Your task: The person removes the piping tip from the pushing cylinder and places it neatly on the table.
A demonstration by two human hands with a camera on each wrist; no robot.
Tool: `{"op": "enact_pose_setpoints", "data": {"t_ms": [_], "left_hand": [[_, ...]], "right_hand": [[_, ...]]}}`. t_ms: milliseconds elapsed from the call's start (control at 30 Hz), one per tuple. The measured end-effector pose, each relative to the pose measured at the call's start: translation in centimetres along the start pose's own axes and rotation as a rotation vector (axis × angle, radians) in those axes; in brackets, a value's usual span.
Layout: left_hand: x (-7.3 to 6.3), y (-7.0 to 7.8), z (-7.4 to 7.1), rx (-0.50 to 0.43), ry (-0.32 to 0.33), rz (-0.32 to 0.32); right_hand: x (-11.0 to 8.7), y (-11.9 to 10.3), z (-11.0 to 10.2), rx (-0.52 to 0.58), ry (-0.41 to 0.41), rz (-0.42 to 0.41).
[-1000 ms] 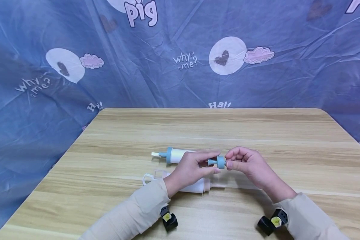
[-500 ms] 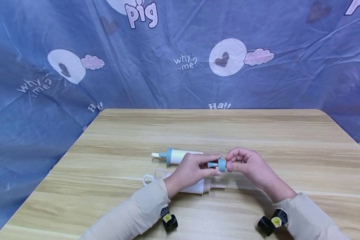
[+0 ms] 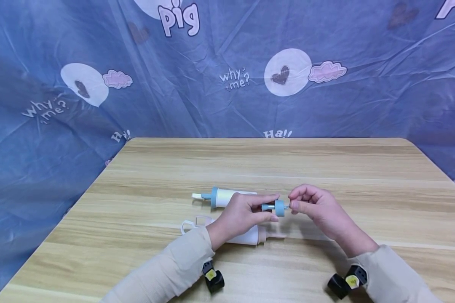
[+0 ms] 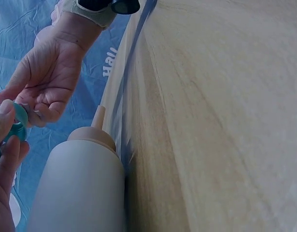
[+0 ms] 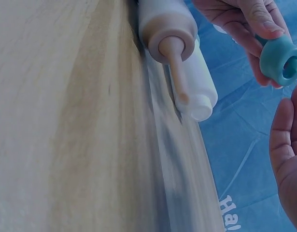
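My left hand pinches a teal nozzle cap between thumb and forefinger, raised over the table. The cap has a round collar and a thin stem pointing left; the right wrist view shows the hole in its collar. My right hand has its thumb and forefinger together at the small shiny tip on the cap's right side. Behind the left hand lies a white bottle with a teal collar and pale tip. Partly under the left wrist is a second white bottle with a peach collar and nozzle.
Both bottles lie on their sides on the wood-grain table. A white loop handle shows at the near bottle's left end. Black cameras are strapped to both wrists. A blue printed cloth hangs behind the table.
The right hand's fingertips have drawn slightly right, away from the cap's collar, and a bit of the shiny tip now shows. The left hand and both bottles keep their places.
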State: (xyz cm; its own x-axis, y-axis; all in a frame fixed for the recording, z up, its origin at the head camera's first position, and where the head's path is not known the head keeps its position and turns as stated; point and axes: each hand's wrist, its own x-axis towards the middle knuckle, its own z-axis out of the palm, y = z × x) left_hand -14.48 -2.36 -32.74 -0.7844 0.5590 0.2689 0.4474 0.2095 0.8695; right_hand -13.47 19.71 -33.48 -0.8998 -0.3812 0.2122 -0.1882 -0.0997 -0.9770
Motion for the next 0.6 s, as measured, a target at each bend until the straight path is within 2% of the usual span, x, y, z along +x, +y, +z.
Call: {"op": "enact_pose_setpoints", "data": {"t_ms": [200,367,467,600], "left_hand": [[0.0,-0.1,0.0,0.017,0.008,0.017],[0.0,-0.3,0.0,0.005,0.015,0.035],[-0.1,-0.3,0.0,-0.011,0.018,0.035],[0.0,-0.4,0.1,-0.008,0.024,0.033]], "right_hand": [[-0.1,0.0,0.2,-0.01,0.041,0.02],[-0.2,0.0,0.6,-0.141,0.092,0.068],[-0.2,0.0,1.0,-0.22,0.112,0.063],[-0.2,0.0,1.5,-0.259,0.12,0.053]]}}
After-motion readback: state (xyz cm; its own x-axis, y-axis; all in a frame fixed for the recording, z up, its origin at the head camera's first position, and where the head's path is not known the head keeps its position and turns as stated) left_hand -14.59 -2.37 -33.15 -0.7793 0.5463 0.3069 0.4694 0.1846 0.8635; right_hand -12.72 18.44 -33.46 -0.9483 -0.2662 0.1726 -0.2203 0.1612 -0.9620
